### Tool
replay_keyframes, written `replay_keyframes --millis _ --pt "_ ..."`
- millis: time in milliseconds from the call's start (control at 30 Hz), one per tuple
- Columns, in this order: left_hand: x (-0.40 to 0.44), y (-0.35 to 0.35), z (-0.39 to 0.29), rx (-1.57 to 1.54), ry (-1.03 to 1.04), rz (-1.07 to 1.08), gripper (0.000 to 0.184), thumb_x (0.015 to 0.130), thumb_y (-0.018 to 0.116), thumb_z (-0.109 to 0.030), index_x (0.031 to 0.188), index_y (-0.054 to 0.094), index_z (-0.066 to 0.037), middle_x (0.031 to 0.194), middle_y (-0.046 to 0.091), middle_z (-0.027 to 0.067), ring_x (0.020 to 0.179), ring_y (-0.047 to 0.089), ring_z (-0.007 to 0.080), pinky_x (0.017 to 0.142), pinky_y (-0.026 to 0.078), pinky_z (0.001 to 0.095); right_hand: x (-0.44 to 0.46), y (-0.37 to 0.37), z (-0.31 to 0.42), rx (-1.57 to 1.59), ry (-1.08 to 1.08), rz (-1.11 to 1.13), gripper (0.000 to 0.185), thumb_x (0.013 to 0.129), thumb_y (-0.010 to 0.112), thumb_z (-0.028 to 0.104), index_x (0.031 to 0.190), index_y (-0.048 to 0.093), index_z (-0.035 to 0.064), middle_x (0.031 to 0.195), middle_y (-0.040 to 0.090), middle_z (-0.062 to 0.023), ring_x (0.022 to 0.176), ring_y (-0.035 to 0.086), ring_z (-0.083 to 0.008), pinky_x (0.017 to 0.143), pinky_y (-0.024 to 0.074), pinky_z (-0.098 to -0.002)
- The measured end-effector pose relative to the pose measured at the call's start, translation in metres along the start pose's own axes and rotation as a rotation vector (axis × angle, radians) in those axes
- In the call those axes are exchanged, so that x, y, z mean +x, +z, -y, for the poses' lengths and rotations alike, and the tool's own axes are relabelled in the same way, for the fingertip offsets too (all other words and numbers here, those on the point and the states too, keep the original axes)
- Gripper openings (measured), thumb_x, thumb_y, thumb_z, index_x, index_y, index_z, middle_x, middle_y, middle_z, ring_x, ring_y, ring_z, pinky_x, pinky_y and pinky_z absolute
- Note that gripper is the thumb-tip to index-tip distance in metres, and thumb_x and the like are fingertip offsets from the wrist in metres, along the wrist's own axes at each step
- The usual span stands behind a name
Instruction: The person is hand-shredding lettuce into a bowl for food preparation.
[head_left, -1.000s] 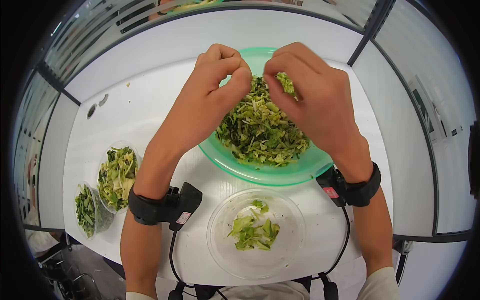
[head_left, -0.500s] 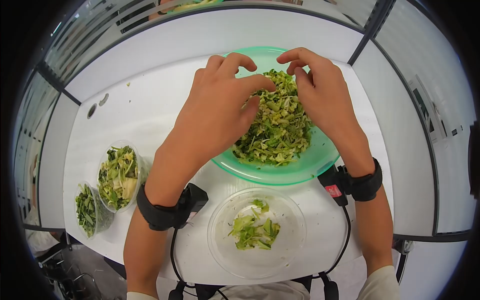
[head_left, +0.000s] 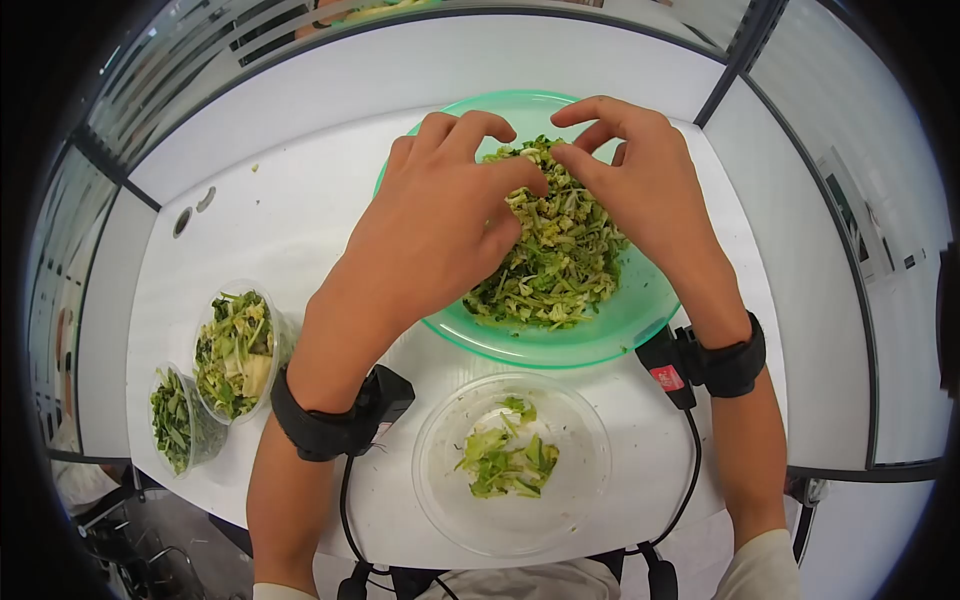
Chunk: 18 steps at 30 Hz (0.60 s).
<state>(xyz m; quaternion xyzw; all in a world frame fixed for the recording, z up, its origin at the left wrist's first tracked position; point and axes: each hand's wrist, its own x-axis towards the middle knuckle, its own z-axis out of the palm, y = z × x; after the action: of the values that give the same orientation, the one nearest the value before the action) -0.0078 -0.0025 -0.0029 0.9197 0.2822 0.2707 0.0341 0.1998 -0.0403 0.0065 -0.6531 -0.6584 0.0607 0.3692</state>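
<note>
A wide translucent green bowl [head_left: 645,305] holds a heap of chopped leafy greens [head_left: 560,262], pale stems mixed with darker leaf bits. My left hand [head_left: 430,210] hovers over the bowl's left side, fingers bent and apart, with no food visible in it. Over the right side is my right hand [head_left: 645,175], its thumb and index finger spread with a gap between them. Whether any fingertip touches the greens I cannot tell. Nearer to me, a clear round plastic bowl [head_left: 440,520] contains a few pieces of green leaf [head_left: 510,465].
Two clear tubs stand at the left: one with chopped greens and pale pieces [head_left: 235,355], the other with darker leaves [head_left: 172,425]. Black wrist straps [head_left: 325,420] with cables hang by my forearms. White partitions [head_left: 810,250] border the white table [head_left: 270,225].
My right thumb has swung left, away from the palm. The fingers of my left hand have shifted slightly. The bowls and tubs look the same.
</note>
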Motion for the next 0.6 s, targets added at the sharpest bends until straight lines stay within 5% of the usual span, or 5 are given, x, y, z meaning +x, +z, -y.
replay_keyframes --millis 267,600 --pt "0.000 0.001 0.002 0.031 0.059 0.010 0.022 0.083 0.075 -0.010 0.105 0.075 -0.015 0.140 0.057 0.0102 0.126 0.052 0.0339 0.112 0.041 0.0479 -0.001 0.008 -0.006 -0.002 -0.029 -0.077 0.025 0.096 0.056 0.013 0.111 0.075 0.0068 0.089 0.074 -0.0172 0.085 0.071 -0.0354 0.083 0.0555 -0.0449" --pt "0.003 0.000 0.004 -0.062 -0.015 -0.011 0.022 0.080 0.076 -0.005 0.100 0.067 -0.008 0.133 0.060 0.0106 0.125 0.055 0.0345 0.111 0.043 0.0460 -0.001 0.002 0.003 0.126 -0.098 0.252 0.027 0.088 0.057 0.015 0.099 0.077 0.0014 0.093 0.075 -0.0165 0.084 0.071 -0.0318 0.080 0.0555 -0.0417"
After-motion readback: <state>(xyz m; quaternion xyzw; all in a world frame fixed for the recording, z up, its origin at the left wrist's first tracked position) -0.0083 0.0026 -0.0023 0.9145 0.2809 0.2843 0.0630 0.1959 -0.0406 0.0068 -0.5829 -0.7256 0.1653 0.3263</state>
